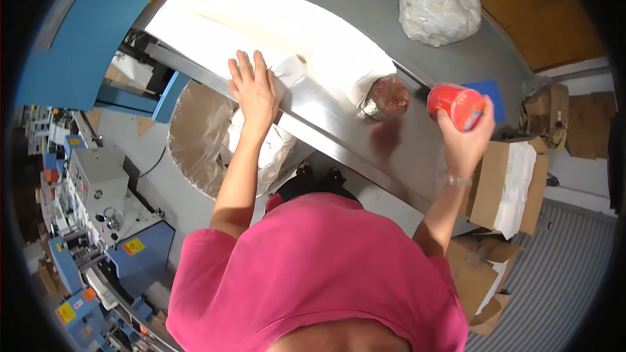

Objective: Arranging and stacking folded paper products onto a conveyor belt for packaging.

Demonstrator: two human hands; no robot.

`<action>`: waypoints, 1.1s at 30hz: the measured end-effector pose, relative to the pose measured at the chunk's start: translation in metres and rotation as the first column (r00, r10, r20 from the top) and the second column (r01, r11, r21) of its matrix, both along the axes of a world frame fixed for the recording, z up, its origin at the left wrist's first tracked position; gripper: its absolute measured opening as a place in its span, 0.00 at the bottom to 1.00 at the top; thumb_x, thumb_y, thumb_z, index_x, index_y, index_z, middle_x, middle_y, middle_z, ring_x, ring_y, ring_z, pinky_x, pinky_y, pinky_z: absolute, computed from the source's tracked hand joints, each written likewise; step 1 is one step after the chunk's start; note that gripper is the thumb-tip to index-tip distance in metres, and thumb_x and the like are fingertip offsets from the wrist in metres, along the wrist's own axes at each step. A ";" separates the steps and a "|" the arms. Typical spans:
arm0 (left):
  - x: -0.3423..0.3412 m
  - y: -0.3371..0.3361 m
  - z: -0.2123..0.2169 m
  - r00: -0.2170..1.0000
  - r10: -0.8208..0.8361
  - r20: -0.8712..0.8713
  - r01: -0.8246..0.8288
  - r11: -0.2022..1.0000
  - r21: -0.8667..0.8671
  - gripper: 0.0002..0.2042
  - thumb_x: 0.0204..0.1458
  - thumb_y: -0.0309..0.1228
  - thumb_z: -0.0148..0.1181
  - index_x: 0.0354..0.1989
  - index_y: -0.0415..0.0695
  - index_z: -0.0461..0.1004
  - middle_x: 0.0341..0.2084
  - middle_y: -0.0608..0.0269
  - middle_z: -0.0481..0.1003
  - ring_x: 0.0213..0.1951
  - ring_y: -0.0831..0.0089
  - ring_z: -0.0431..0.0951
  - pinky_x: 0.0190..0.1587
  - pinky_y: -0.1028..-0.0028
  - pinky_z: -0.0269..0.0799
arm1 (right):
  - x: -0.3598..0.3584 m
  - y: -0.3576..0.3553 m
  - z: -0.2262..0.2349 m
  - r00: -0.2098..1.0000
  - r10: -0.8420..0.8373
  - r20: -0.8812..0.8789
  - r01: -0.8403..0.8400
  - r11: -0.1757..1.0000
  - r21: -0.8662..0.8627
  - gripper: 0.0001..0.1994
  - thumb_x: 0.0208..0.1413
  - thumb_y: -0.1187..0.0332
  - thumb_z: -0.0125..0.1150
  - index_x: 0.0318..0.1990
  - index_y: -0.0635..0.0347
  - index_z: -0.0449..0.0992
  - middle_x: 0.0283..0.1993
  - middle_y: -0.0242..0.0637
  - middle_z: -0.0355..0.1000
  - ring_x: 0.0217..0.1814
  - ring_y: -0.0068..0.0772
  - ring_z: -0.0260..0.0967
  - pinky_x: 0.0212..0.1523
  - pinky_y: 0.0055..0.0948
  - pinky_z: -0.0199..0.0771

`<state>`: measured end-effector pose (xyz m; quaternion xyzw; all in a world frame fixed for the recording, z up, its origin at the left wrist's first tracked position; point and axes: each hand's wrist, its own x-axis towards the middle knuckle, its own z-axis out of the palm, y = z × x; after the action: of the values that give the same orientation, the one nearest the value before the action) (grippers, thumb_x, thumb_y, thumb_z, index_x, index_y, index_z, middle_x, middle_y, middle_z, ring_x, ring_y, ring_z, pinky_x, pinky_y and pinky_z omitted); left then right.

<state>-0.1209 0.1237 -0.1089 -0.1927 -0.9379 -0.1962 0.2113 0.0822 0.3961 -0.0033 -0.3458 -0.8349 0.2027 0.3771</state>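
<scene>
My right hand [468,137] is closed around a red, printed, cup-shaped thing [450,101], held at the right end of a shiny metal table [326,114]. It is slightly blurred, and I cannot tell if it is one cup or several nested. My left hand [254,94] lies flat with fingers spread near the table's front edge, beside a thin, see-through sheet [290,72]. Between the hands, a red round bundle in clear wrap [386,98] sits on the metal. Behind it stretches a long, glaring white surface [274,19], too bright to make out.
A large bag-lined bin [199,137] with white scraps stands below the table's near edge. Blue machinery [98,32] is at the left. Open cardboard boxes [489,182] stand at the right, and a stuffed clear bag [438,10] lies on the floor beyond.
</scene>
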 end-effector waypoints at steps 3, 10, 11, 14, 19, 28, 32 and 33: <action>0.000 -0.003 -0.002 1.000 -0.025 0.010 0.024 0.997 0.075 0.23 0.55 0.31 0.50 0.60 0.45 0.59 0.63 0.37 0.48 0.65 0.40 0.44 0.58 0.42 0.48 | -0.015 -0.072 0.044 0.918 0.371 -0.141 -0.385 0.918 -0.095 0.40 0.32 0.67 0.71 0.58 0.64 0.60 0.53 0.50 0.62 0.52 0.49 0.63 0.53 0.41 0.65; 0.003 -0.003 0.003 0.987 -0.144 0.078 0.127 0.974 0.190 0.22 0.52 0.30 0.52 0.58 0.49 0.64 0.64 0.39 0.47 0.66 0.43 0.42 0.62 0.46 0.44 | -0.103 -0.138 -0.052 0.732 0.665 0.150 -0.644 0.746 -0.166 0.43 0.32 0.65 0.72 0.59 0.64 0.57 0.51 0.52 0.64 0.57 0.55 0.59 0.56 0.43 0.61; 0.003 -0.005 0.004 0.988 -0.139 0.071 0.124 0.975 0.187 0.22 0.52 0.30 0.52 0.58 0.49 0.64 0.64 0.39 0.47 0.66 0.43 0.42 0.62 0.46 0.44 | -0.109 -0.138 -0.064 0.716 0.664 0.216 -0.625 0.747 -0.227 0.43 0.33 0.64 0.72 0.60 0.63 0.57 0.51 0.53 0.63 0.58 0.57 0.57 0.57 0.44 0.61; 0.007 -0.009 0.009 0.975 -0.194 0.109 0.169 0.963 0.209 0.22 0.52 0.30 0.51 0.58 0.48 0.65 0.64 0.40 0.46 0.67 0.44 0.41 0.63 0.49 0.42 | -0.114 -0.135 -0.087 0.629 0.777 -0.017 -0.774 0.624 -0.109 0.43 0.35 0.63 0.72 0.61 0.63 0.55 0.53 0.58 0.61 0.59 0.60 0.55 0.57 0.44 0.60; 0.038 0.002 0.037 0.964 -0.030 -0.264 0.098 0.964 0.249 0.18 0.48 0.31 0.57 0.48 0.38 0.69 0.57 0.38 0.59 0.60 0.44 0.56 0.58 0.50 0.51 | -0.076 -0.079 -0.056 0.746 0.662 0.073 -0.666 0.740 0.088 0.23 0.49 0.67 0.62 0.52 0.65 0.66 0.55 0.48 0.64 0.59 0.51 0.59 0.55 0.43 0.62; 0.050 0.129 0.013 0.796 -0.604 0.039 0.596 0.770 -0.227 0.29 0.51 0.37 0.49 0.62 0.39 0.55 0.62 0.51 0.55 0.66 0.50 0.48 0.61 0.41 0.39 | -0.052 0.002 -0.116 0.918 0.389 -0.077 -0.395 0.874 -0.284 0.19 0.58 0.58 0.50 0.45 0.68 0.67 0.42 0.58 0.69 0.42 0.57 0.67 0.43 0.42 0.68; 0.046 0.133 0.009 0.849 -0.528 0.035 0.515 0.809 -0.284 0.28 0.51 0.35 0.47 0.62 0.38 0.55 0.61 0.50 0.56 0.64 0.48 0.51 0.60 0.40 0.40 | -0.023 -0.008 -0.071 0.790 0.552 0.267 -0.374 0.778 -0.505 0.18 0.59 0.57 0.49 0.43 0.66 0.68 0.41 0.50 0.70 0.41 0.41 0.69 0.43 0.35 0.68; 0.047 0.139 0.007 0.870 -0.493 0.031 0.476 0.821 -0.316 0.28 0.50 0.34 0.47 0.61 0.37 0.56 0.61 0.49 0.57 0.64 0.48 0.51 0.60 0.39 0.41 | -0.022 -0.002 -0.065 0.690 0.649 0.321 -0.159 0.568 -0.807 0.19 0.60 0.54 0.49 0.44 0.64 0.68 0.41 0.46 0.70 0.41 0.32 0.69 0.45 0.34 0.68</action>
<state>-0.0734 0.2630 -0.1015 -0.4606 -0.8713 -0.0872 0.1453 0.0604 0.3938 -0.0682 -0.2956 -0.8134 0.4834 -0.1315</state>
